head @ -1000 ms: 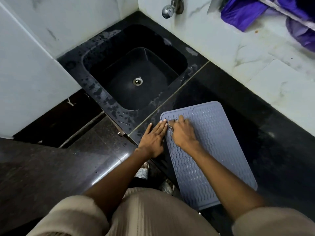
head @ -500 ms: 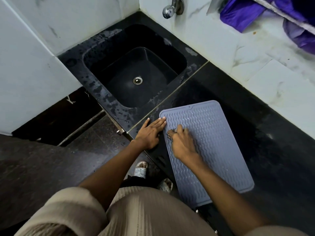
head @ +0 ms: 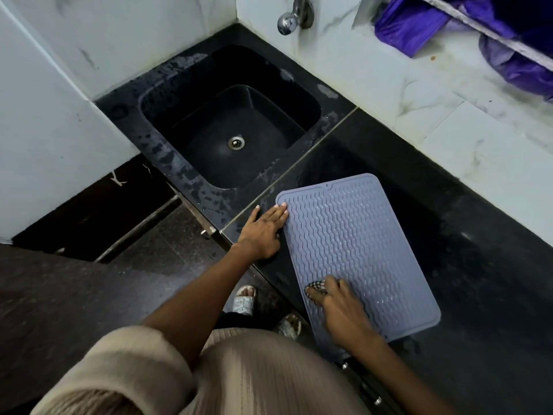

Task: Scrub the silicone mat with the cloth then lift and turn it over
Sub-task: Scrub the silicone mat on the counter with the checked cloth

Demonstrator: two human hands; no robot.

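Note:
A grey-blue silicone mat [head: 356, 244] with wavy ridges lies flat on the black counter, right of the sink. My left hand [head: 263, 232] rests flat on the counter with straight fingers, its fingertips touching the mat's left edge near the far corner. My right hand [head: 341, 310] presses a small checked cloth [head: 315, 287] onto the near left part of the mat, fingers curled over the cloth, which is mostly hidden beneath them.
A black sink [head: 233, 127] with a metal drain sits left of the mat, its rim wet. A tap [head: 291, 18] juts from the marble wall. Purple fabric [head: 419, 22] lies on the ledge at back right. The counter's front edge [head: 236, 253] runs below my left hand.
My right hand has slid the cloth along the mat from its far left corner toward me. My left hand has stayed at the mat's far left edge.

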